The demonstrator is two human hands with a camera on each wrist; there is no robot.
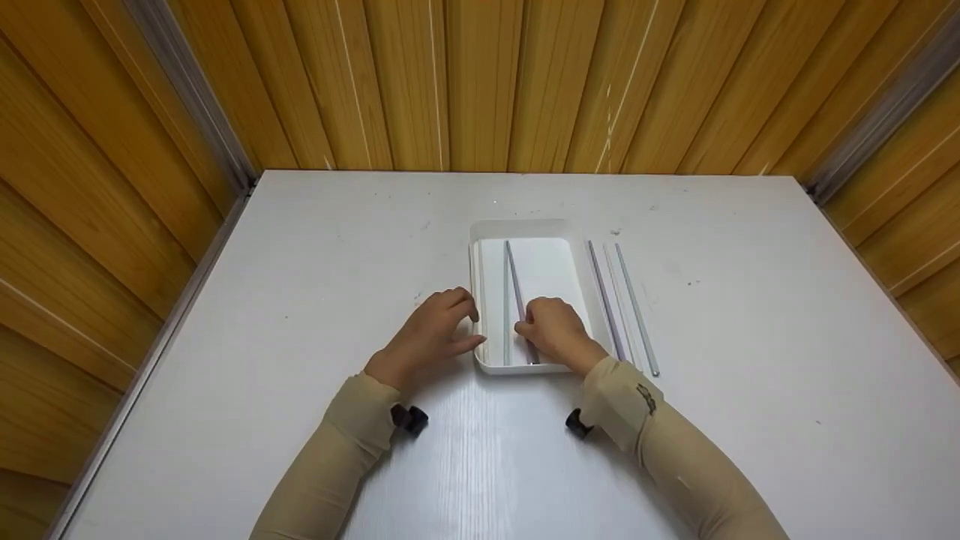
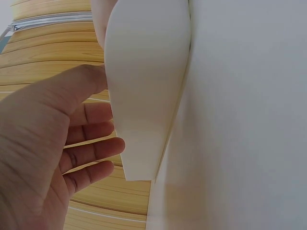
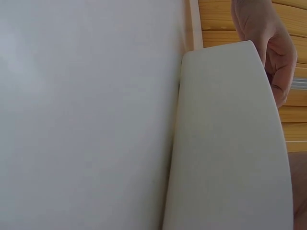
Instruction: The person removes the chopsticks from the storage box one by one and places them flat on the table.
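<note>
A shallow white box [image 1: 520, 368] stands on the table. In it lie a pale blue-green chopstick [image 1: 506, 300], a purple chopstick [image 1: 515, 277] slanting beside it, and a whitish chopstick [image 1: 482, 300] along the left wall. My right hand [image 1: 555, 330] reaches into the box, fingers curled, pinching the purple chopstick near its lower part; its fingertips are partly hidden. At the box's left wall my left hand [image 1: 442, 322] has loosely bent fingers, the thumb over the rim. The left wrist view has the left hand's fingertips [image 2: 117, 145] right at the box edge.
To the right of the box lie a purple chopstick [image 1: 606, 300], a whitish chopstick [image 1: 619, 300] and a blue-grey chopstick [image 1: 637, 311], roughly side by side. The white table [image 1: 337, 240] meets wood-panelled walls [image 1: 480, 82] at the back and sides.
</note>
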